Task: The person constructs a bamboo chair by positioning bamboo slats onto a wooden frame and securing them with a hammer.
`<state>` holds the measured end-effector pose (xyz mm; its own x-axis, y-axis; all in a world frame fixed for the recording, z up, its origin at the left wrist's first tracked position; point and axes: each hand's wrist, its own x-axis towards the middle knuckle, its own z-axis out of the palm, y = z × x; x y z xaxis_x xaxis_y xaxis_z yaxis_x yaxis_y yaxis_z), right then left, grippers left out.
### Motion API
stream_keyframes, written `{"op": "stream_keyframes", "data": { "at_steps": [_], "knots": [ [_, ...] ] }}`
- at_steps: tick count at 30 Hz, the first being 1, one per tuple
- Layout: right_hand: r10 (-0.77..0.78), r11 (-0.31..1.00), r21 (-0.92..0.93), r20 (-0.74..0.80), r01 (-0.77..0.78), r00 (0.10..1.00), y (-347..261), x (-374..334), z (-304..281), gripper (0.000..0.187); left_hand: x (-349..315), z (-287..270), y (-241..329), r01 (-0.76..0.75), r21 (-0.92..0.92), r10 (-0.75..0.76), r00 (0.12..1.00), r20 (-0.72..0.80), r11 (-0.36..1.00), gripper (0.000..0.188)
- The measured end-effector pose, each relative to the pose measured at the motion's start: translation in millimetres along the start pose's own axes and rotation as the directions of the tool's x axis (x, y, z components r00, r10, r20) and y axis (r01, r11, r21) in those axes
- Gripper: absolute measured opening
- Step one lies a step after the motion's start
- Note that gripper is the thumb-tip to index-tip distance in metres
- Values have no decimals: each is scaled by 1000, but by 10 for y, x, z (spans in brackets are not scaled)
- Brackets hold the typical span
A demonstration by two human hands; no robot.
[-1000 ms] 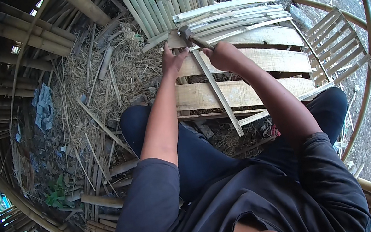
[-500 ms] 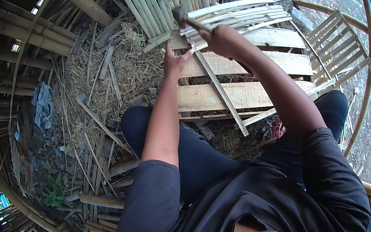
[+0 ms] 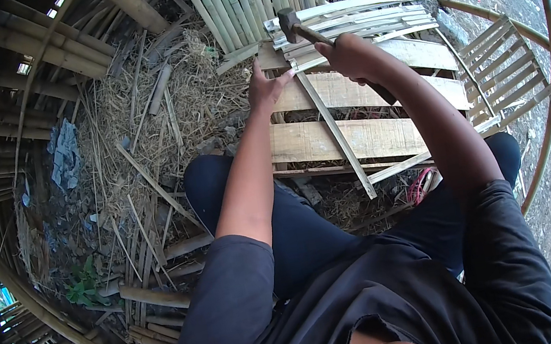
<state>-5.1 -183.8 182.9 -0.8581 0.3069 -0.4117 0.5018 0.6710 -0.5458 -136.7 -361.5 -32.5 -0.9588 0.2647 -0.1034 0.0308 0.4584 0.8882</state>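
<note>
My right hand is closed round the handle of a hammer, whose dark head hovers over the left end of a slatted bamboo frame. My left hand grips that frame's near-left corner, thumb and forefinger apart around the end of a pale bamboo strip; its other fingers are mostly hidden. Several thin curved slats make up the frame. Beneath it are wide flat wooden boards, with a narrow bamboo strip slanting across them toward me. Any nail at the corner is too small to make out.
A second slatted bamboo panel leans at the right by a long curved pole. Upright bamboo poles stand at the far side. Straw and shavings cover the ground at left, with loose bamboo pieces nearer me.
My right hand and the hammer have moved to the right, the head drawing away from the corner. My left hand keeps its place on the strip; the whole view has shifted slightly.
</note>
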Motion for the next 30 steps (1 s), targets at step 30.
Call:
{"op": "stream_keyframes", "data": {
  "at_steps": [30],
  "knots": [
    [42,981,186,70,-55,997,141,13,-34,64,111,1,-39,10,-76,-10,1000,-5,997,129]
  ]
}}
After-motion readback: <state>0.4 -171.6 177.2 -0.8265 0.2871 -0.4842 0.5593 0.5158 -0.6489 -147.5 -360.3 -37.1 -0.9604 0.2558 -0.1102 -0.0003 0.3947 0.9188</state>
